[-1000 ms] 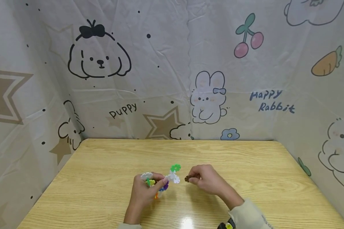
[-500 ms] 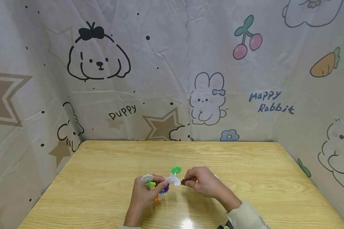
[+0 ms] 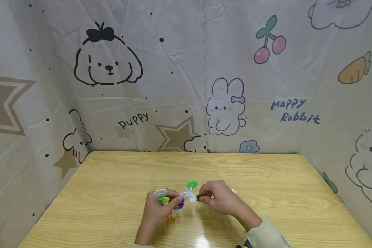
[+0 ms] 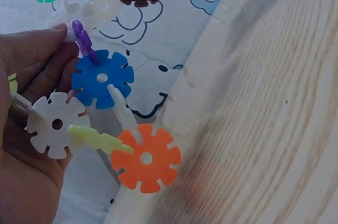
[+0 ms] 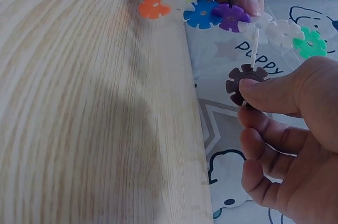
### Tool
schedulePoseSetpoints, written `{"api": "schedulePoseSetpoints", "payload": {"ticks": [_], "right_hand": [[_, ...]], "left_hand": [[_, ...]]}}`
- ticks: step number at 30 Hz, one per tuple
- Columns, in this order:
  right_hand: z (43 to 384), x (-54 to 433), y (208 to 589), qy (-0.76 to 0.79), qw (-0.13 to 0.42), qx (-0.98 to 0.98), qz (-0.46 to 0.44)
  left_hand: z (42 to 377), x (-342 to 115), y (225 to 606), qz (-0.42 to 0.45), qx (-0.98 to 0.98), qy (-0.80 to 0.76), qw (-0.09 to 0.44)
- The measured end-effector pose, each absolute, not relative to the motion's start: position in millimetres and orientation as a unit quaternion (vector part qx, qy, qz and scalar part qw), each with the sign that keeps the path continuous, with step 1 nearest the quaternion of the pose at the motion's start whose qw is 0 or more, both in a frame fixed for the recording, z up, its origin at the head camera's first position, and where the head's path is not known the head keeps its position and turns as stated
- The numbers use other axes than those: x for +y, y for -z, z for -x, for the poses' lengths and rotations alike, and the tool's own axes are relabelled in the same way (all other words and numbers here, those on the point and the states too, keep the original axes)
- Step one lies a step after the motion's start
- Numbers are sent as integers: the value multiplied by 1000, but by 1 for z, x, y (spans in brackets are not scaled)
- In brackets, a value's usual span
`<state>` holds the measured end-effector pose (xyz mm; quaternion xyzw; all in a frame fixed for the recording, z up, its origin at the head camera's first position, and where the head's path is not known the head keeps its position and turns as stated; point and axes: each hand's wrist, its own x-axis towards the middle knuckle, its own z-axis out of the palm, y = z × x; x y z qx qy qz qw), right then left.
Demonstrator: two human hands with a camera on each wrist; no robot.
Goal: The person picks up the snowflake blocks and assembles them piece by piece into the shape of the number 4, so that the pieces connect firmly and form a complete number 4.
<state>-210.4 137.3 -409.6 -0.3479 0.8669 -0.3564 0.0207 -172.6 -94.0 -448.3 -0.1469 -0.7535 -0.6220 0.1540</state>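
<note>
My left hand (image 3: 156, 208) holds a chain of linked, notched plastic snowflake discs between thumb and fingers. In the left wrist view the chain includes an orange disc (image 4: 166, 166), a blue disc (image 4: 116, 68), a purple disc (image 4: 83, 42) and several white ones. A green disc (image 3: 192, 185) tops its far end. My right hand (image 3: 221, 198) pinches a dark brown snowflake disc (image 5: 232, 84) between thumb and index finger. The brown disc meets the rim of a white disc (image 5: 255, 49) seen edge-on; how deep their slots engage cannot be told.
Both hands are above a wood-grain table (image 3: 111, 179). A small white-pink piece (image 3: 233, 191) shows partly behind my right wrist. Near the right sleeve (image 3: 265, 236) lies a dark object (image 3: 245, 244), mostly cut off. A printed curtain (image 3: 173, 86) stands behind the table.
My right hand has moved left, bringing the brown disc from a gap up to the white end of the chain. My left hand stays almost in place, still holding the chain.
</note>
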Motion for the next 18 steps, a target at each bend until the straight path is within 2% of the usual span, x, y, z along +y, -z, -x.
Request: {"api": "schedulePoseSetpoints", "payload": {"ticks": [13, 18], "right_hand": [[208, 134, 406, 345, 6, 864, 366], [207, 132, 407, 336, -9, 864, 374]], "left_hand": [[172, -95, 446, 158, -757, 621, 126], [172, -94, 447, 156, -754, 624, 133]]}}
